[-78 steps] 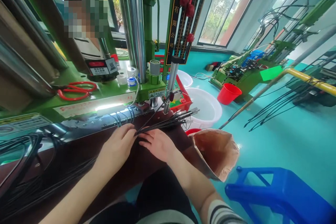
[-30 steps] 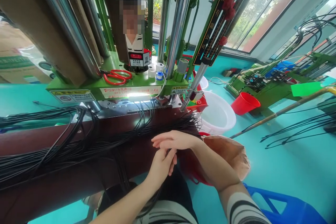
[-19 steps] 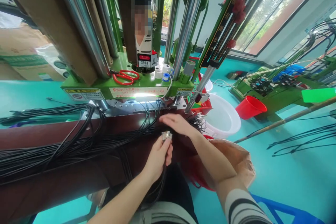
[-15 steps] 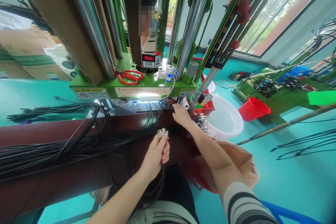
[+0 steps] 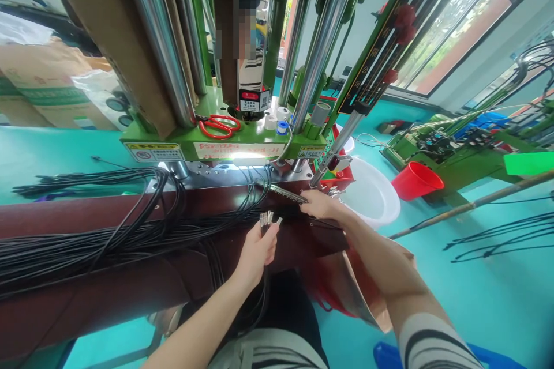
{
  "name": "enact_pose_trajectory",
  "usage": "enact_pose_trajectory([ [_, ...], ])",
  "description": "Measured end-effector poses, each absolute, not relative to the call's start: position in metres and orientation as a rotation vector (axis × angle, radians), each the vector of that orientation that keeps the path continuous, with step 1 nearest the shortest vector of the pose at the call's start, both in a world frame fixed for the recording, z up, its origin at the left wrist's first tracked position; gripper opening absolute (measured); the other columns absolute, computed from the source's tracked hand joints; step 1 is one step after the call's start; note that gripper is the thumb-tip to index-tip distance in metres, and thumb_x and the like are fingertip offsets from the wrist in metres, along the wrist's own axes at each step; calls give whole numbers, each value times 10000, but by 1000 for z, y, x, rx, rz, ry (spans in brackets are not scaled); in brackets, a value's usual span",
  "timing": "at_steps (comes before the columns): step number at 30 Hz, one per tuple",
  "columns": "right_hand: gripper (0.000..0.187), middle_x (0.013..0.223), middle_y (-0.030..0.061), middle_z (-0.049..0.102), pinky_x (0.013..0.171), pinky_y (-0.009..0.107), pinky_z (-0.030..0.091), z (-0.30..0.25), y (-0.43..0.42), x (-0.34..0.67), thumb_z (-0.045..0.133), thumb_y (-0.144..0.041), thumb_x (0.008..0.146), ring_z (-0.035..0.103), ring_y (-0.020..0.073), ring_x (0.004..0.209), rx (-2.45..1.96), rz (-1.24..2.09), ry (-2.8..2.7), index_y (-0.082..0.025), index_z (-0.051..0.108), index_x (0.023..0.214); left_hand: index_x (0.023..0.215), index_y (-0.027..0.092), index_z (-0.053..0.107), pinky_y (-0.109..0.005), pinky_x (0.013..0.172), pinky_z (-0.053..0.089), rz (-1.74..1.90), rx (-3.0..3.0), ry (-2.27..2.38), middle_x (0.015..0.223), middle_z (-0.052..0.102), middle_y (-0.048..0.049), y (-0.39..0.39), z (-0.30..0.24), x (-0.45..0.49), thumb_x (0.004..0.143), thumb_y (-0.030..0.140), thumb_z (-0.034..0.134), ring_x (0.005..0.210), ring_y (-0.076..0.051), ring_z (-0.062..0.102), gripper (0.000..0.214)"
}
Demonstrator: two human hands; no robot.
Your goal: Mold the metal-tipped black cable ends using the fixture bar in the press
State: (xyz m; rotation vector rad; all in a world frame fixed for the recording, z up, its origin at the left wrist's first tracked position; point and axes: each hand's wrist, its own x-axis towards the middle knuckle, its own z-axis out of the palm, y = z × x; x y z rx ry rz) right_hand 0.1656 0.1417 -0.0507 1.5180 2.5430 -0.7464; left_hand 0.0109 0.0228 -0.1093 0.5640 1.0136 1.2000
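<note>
My left hand (image 5: 256, 249) is closed around a small bunch of black cables, and their metal tips (image 5: 268, 219) stick up above my fingers. The cables drop from that hand toward my lap. My right hand (image 5: 322, 206) rests at the right end of the dark red bench (image 5: 108, 294), pinching a thin metal rod (image 5: 285, 193) that points left toward the machine's base. A thick bundle of black cables (image 5: 99, 242) lies along the bench, with several loops rising up to the steel plate (image 5: 225, 173) under the green press (image 5: 225, 147).
Red scissors (image 5: 220, 125) and tape rolls (image 5: 277, 119) lie on the press base. Another person (image 5: 247, 34) stands behind the machine. A white basin (image 5: 374, 196), a red bucket (image 5: 416, 180), a brown paper bag (image 5: 346, 285) and a blue stool (image 5: 385, 356) are to my right.
My left hand lifted a bunch of cable ends up from my lap. My right hand reached to the machine's base and came back holding the thin metal rod. My view swung left.
</note>
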Motion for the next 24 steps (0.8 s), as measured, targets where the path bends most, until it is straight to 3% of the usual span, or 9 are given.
enact_pose_trajectory([
  [2, 45, 486, -54, 472, 348, 185, 285, -57, 114, 180, 449, -185, 724, 406, 68, 342, 1676, -1212, 2382, -169, 491, 730, 737, 197, 396, -134, 330, 118, 1165, 580, 1011, 455, 268, 126, 24, -107, 14, 662, 498, 625, 332, -1, 187, 386],
  [5, 155, 453, -106, 370, 272, 158, 182, -77, 74, 187, 498, -291, 743, 267, 35, 274, 1837, -2166, 2021, -173, 483, 844, 715, 192, 399, -138, 324, 117, 1080, 621, 1028, 439, 272, 127, 26, -105, 22, 644, 483, 638, 329, -2, 185, 383],
  [8, 341, 453, -105, 385, 250, 151, 163, -96, 51, 179, 457, -468, 798, 232, 30, 264, 1874, -2676, 1881, -173, 497, 964, 704, 185, 419, -141, 321, 103, 971, 682, 1059, 415, 261, 129, 28, -102, 29, 647, 467, 631, 317, -2, 178, 358],
  [13, 474, 429, -96, 404, 250, 149, 174, -108, 44, 172, 433, -509, 820, 270, 39, 258, 1951, -2893, 1885, -166, 479, 1144, 723, 175, 474, -150, 322, 88, 892, 731, 1076, 396, 262, 129, 31, -96, 39, 619, 427, 650, 308, -6, 180, 324],
  [24, 404, 434, -91, 408, 269, 147, 213, -118, 37, 174, 436, -446, 846, 278, 33, 269, 2087, -2965, 1916, -191, 486, 1156, 738, 172, 478, -150, 333, 101, 869, 768, 1096, 396, 270, 126, 31, -97, 47, 660, 375, 599, 330, -6, 172, 249],
])
